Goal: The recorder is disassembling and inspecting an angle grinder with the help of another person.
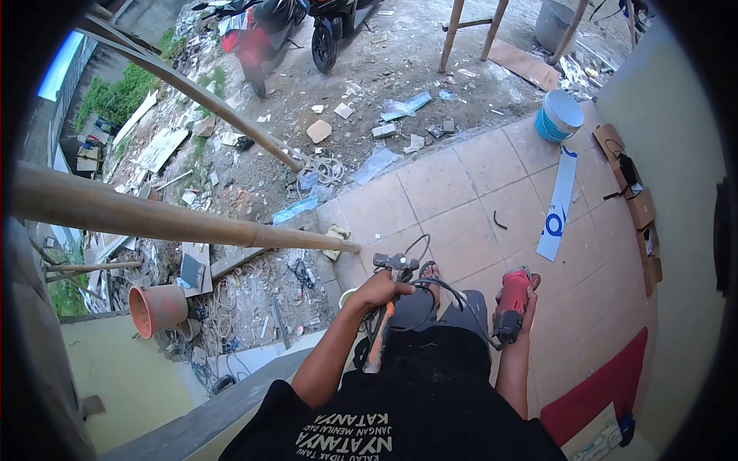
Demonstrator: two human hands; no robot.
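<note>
Red power tool (pixel 510 309), gripped in right fingers (pixel 531 306); orange-handled hammer (pixel 377 346), clasped in left fingers (pixel 401 289); cable (pixel 455 289) between them; both tools in hand, any work with them apparently unstarted.

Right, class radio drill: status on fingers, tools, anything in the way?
Left fingers around orange-handled hammer. Right fingers gripping red power tool. Dark cable looping between the two, possibly in the way; white-and-blue strip lying on tiles, front right.
</note>
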